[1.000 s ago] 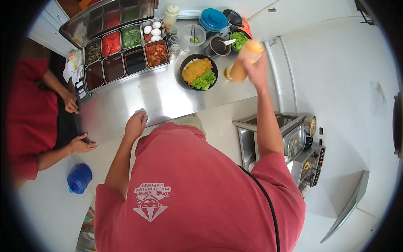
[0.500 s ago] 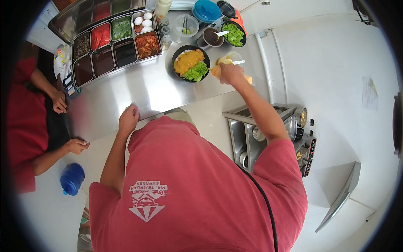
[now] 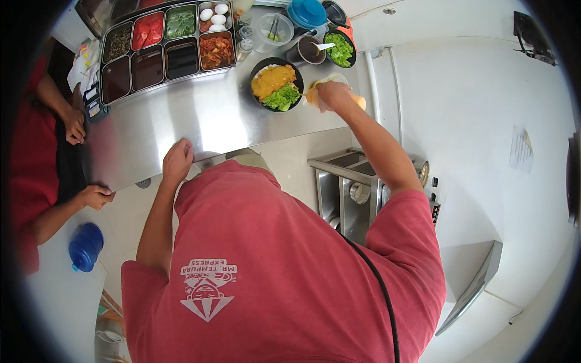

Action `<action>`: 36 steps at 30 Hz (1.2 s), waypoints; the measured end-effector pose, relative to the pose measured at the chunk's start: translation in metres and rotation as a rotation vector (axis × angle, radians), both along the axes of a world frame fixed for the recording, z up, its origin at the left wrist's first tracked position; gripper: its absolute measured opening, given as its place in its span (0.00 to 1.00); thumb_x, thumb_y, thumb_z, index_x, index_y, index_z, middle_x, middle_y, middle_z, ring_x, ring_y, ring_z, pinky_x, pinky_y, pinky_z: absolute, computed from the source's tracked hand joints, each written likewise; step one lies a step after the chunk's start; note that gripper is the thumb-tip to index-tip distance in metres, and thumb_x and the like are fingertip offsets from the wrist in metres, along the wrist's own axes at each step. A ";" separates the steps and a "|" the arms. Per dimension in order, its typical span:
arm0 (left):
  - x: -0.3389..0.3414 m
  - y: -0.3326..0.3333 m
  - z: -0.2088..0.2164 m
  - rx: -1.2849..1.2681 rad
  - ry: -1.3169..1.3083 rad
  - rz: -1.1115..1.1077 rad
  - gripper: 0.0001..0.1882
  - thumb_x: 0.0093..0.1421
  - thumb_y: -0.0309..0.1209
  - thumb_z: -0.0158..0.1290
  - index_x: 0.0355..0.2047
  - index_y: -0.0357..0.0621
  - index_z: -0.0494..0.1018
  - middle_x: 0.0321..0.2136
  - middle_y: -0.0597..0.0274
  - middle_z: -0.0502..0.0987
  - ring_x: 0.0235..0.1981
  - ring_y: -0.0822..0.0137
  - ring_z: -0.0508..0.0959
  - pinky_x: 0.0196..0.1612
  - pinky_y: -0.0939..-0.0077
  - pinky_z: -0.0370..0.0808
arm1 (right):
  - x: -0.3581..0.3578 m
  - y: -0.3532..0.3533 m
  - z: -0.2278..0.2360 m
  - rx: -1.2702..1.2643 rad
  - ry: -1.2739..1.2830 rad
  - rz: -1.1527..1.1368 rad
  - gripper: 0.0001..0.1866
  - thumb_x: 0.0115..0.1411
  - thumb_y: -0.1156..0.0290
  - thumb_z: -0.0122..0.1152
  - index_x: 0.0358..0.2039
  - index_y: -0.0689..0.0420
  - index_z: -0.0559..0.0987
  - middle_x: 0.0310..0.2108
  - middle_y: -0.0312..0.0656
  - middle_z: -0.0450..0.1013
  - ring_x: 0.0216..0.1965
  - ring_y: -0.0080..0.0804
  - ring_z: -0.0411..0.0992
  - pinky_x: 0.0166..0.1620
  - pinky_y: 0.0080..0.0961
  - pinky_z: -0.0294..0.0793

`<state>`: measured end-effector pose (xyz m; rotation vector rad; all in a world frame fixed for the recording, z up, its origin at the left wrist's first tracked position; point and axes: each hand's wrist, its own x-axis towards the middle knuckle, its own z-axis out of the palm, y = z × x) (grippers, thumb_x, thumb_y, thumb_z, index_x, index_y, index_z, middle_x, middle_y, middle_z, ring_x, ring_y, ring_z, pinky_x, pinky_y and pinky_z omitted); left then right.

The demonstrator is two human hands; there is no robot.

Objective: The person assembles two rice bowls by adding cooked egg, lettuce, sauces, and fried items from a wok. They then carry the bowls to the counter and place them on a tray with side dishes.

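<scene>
My right hand [image 3: 333, 97] is wrapped round an orange squeeze bottle [image 3: 359, 101], which lies tilted nearly level with its tip pointing left. Just beside that tip stands a black bowl [image 3: 255, 95] holding a breaded cutlet [image 3: 272, 81] under yellow sauce, some rice and green lettuce [image 3: 282, 98]. A small tub [image 3: 336, 77] is partly hidden behind my right hand. At the counter's front edge rests my left hand [image 3: 178, 160], its fingers curled in; I see nothing in them.
A steel topping station [image 3: 166, 86] with several pans sits on the steel counter [image 3: 145, 142]. Behind the bowl are a clear tub [image 3: 272, 30], a brown sauce container [image 3: 310, 51] and a lettuce bowl [image 3: 340, 48]. Another person's hand [image 3: 97, 196] touches the counter's left corner.
The whole view has shifted slightly. My right hand keeps hold of the squeeze bottle near the bowl and now covers more of the small tub. The left hand stays at the edge.
</scene>
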<state>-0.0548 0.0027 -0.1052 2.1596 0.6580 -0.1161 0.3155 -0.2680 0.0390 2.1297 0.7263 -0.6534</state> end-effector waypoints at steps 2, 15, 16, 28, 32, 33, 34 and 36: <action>-0.001 0.001 -0.001 0.008 0.003 -0.003 0.07 0.63 0.31 0.53 0.39 0.43 0.72 0.28 0.55 0.74 0.33 0.54 0.76 0.38 0.60 0.72 | -0.002 -0.001 0.001 0.014 0.072 -0.045 0.35 0.42 0.62 0.79 0.54 0.49 0.78 0.47 0.43 0.80 0.48 0.46 0.79 0.45 0.52 0.79; -0.003 0.002 0.003 -0.015 0.008 -0.003 0.08 0.62 0.31 0.53 0.40 0.43 0.72 0.29 0.54 0.75 0.33 0.54 0.77 0.39 0.60 0.73 | -0.012 0.011 0.016 0.219 -0.032 -0.004 0.29 0.45 0.66 0.78 0.50 0.48 0.81 0.47 0.40 0.81 0.50 0.45 0.79 0.43 0.48 0.79; -0.004 0.002 0.002 -0.015 0.001 -0.005 0.08 0.62 0.31 0.53 0.40 0.43 0.72 0.29 0.54 0.75 0.33 0.54 0.77 0.39 0.60 0.73 | -0.013 0.012 0.014 0.183 -0.006 0.023 0.31 0.44 0.65 0.78 0.51 0.47 0.80 0.45 0.40 0.81 0.48 0.45 0.80 0.43 0.50 0.79; -0.007 0.000 -0.002 -0.012 -0.037 0.013 0.08 0.63 0.31 0.53 0.40 0.43 0.72 0.29 0.54 0.75 0.33 0.53 0.76 0.39 0.60 0.73 | -0.032 0.026 0.031 0.027 0.077 0.103 0.28 0.44 0.68 0.78 0.49 0.48 0.82 0.47 0.40 0.81 0.49 0.46 0.80 0.44 0.47 0.80; -0.008 0.001 -0.007 -0.010 -0.033 0.014 0.08 0.63 0.31 0.52 0.41 0.43 0.72 0.30 0.54 0.75 0.33 0.54 0.76 0.39 0.60 0.73 | -0.041 0.029 0.035 0.047 0.087 0.134 0.26 0.46 0.69 0.77 0.49 0.48 0.82 0.45 0.39 0.81 0.48 0.46 0.80 0.43 0.47 0.80; -0.006 0.001 -0.006 -0.007 -0.033 0.007 0.08 0.63 0.31 0.52 0.41 0.43 0.72 0.30 0.54 0.75 0.33 0.54 0.76 0.39 0.60 0.73 | -0.043 0.029 0.035 0.038 0.113 0.145 0.26 0.46 0.69 0.77 0.49 0.48 0.82 0.44 0.39 0.81 0.47 0.46 0.80 0.43 0.47 0.80; -0.006 0.000 -0.005 -0.005 -0.034 0.010 0.08 0.63 0.31 0.52 0.41 0.43 0.72 0.30 0.54 0.76 0.33 0.54 0.77 0.39 0.60 0.73 | -0.042 0.029 0.032 0.077 0.088 0.134 0.28 0.44 0.69 0.78 0.49 0.47 0.82 0.44 0.40 0.81 0.46 0.46 0.80 0.42 0.47 0.80; -0.008 -0.001 -0.002 0.000 -0.032 0.021 0.08 0.63 0.31 0.52 0.42 0.44 0.73 0.30 0.54 0.76 0.33 0.53 0.77 0.39 0.60 0.73 | -0.037 0.032 0.024 0.157 0.040 0.117 0.32 0.39 0.68 0.79 0.49 0.46 0.80 0.42 0.41 0.81 0.44 0.46 0.81 0.41 0.47 0.81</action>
